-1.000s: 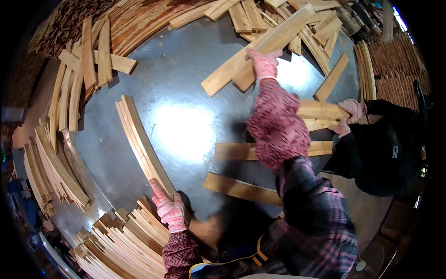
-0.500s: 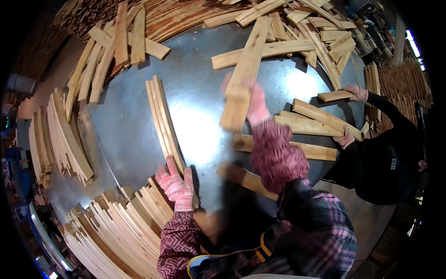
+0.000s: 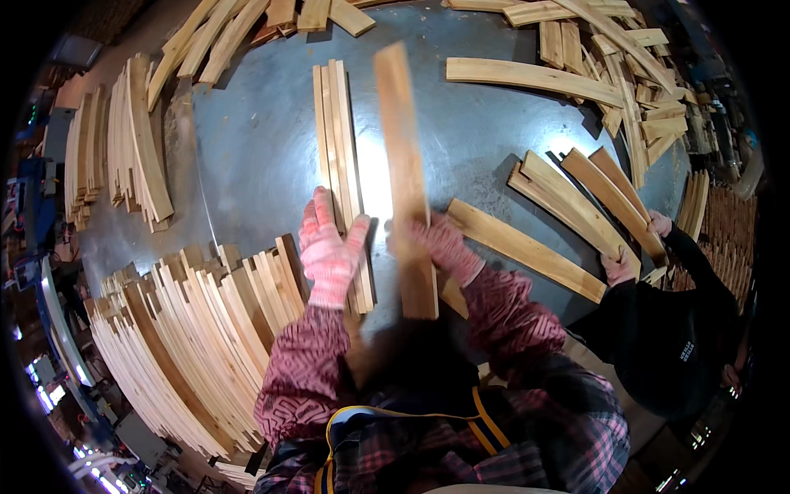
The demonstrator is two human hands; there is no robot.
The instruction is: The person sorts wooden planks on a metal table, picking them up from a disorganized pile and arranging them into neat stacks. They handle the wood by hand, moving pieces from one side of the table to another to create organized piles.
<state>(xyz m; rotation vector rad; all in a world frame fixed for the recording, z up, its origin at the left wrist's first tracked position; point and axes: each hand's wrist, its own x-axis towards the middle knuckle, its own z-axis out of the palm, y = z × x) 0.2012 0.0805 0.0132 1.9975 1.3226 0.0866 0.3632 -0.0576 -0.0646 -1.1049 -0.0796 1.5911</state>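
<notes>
My right hand (image 3: pixel 445 246), in a pink and white knit glove, grips a long wooden board (image 3: pixel 405 189) by its right side near the lower part. The board stands nearly lengthwise away from me, slightly blurred. My left hand (image 3: pixel 328 257), gloved alike, rests on a row of narrow boards (image 3: pixel 339 140) lying side by side on the metal table (image 3: pixel 255 140). Its fingers are stretched along the row's left side and the thumb is spread toward the right. A gap separates the held board from the row.
A large bundle of boards (image 3: pixel 197 329) stands at the near left, with smaller stacks (image 3: pixel 136 140) beyond. Loose boards (image 3: pixel 576 53) pile up at the far right. At right, a person in black (image 3: pixel 666 329) handles several boards (image 3: pixel 568 198); one board (image 3: pixel 527 251) lies nearer me.
The board in my right hand has swung upright and come left, beside the row. The row under my left hand looks wider. The co-worker's boards have shifted.
</notes>
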